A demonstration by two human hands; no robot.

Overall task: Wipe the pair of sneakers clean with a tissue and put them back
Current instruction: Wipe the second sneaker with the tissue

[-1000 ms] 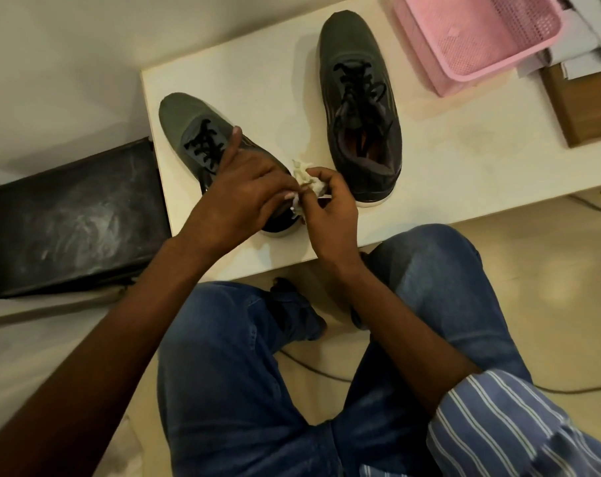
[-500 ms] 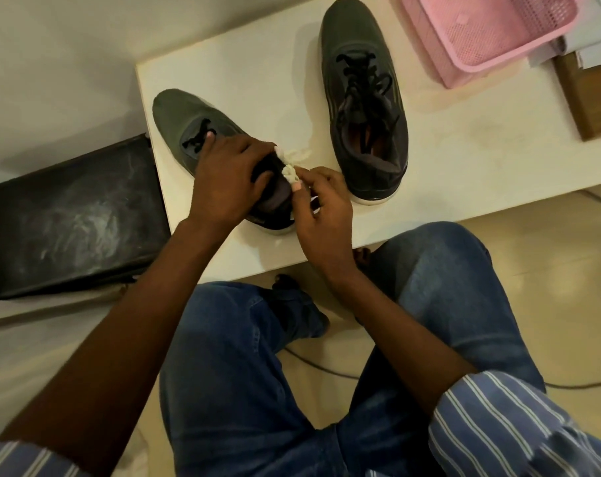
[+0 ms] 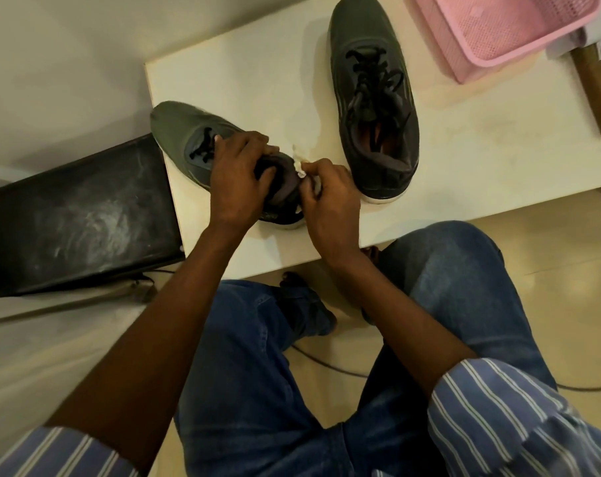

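Floor (image 3: 51, 339): pale and glossy, left of and below both grips; a thin dark cable (image 3: 326, 363) crosses it under the knees.
Black box (image 3: 75, 218): dusty and scuffed, left of the left grip, touching the worktop's left edge.
Worktop (image 3: 257, 74): cream slab with faint smears, its near edge just below the grips.
Left sneaker (image 3: 182, 139): grey, lying at a slant on the worktop, toe pointing up-left of the left grip.
Left hand (image 3: 240, 180): grip closed over the left sneaker's collar, fingers curled across the opening.
Tissue (image 3: 299, 165): small white wad, pinched against the sneaker's heel rim, between the two grips.
Right hand (image 3: 326, 197): fingertips grip the tissue.
Right sneaker (image 3: 375, 108): dark grey, upright, just right of the right grip, untouched.
Pink basket (image 3: 505, 32): mesh plastic, far up-right of the grips.
Brown board (image 3: 598, 91): at the right frame edge.
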